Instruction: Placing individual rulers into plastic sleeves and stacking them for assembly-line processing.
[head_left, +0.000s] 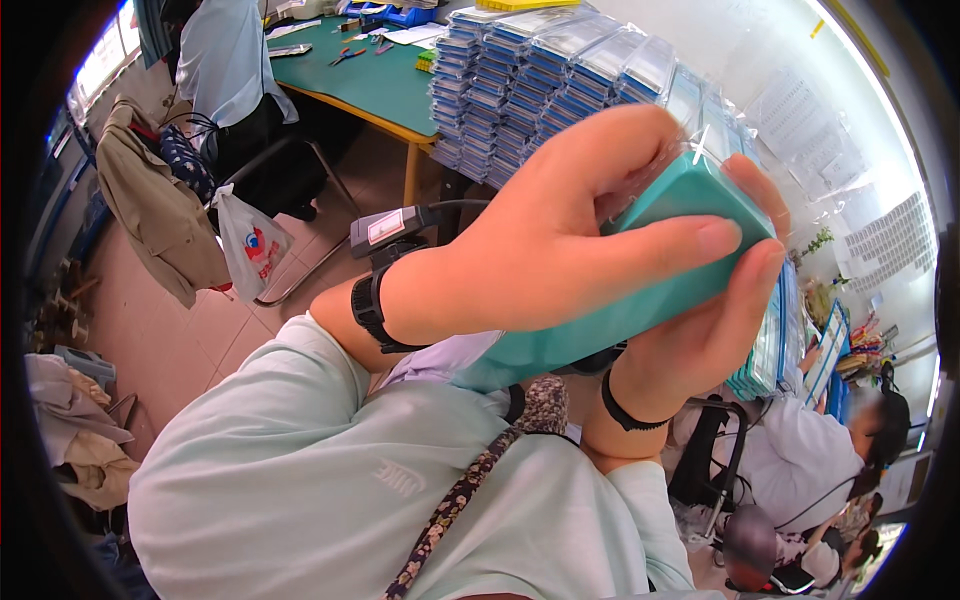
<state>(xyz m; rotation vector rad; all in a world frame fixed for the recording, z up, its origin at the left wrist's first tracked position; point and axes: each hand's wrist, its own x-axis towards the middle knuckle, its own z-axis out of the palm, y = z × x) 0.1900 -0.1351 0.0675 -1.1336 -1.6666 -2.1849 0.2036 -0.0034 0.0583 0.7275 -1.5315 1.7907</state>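
Observation:
Close in front of me is a long teal box [640, 292] in clear plastic film, tilted with its upper end toward the far right. My left hand [560, 225] is wrapped round its upper end, the thumb pressed along the near face and the fingers bent over the top. From the right, my right hand [715, 330] closes on the same box, with its fingertips near its upper edge. The film bunches loosely at the top corner. Part of the box's lower end lies behind my left wrist and against my shirt.
Tall stacks of flat, film-wrapped blue packages [530, 75] stand beyond my hands on a green-topped table [345, 85] with pliers [348, 56]. A seated person [225, 70] is at the far left beside a hanging white bag [250, 240]. Another person [800, 465] sits at the right.

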